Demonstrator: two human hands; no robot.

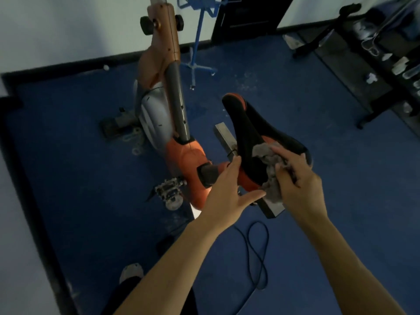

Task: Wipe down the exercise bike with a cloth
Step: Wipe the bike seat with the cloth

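Note:
An orange and grey exercise bike (179, 153) stands on the blue floor, its frame running from the handlebar post at the top down to the seat. The black and orange saddle (252, 130) is in the middle of the view. My right hand (300, 180) grips a crumpled grey cloth (269, 169) and presses it against the rear of the saddle. My left hand (227, 192) rests on the saddle's left edge with fingers spread, thumb under the rear corner. A metal pedal (169, 188) sticks out at the bike's left.
A grey rear base bar (229, 142) lies across under the saddle. A black cable (258, 253) loops on the floor near my arms. A blue stand (195, 53) is behind the bike, and a dark rack (375, 71) with small items runs along the right. My shoe (131, 271) is at lower left.

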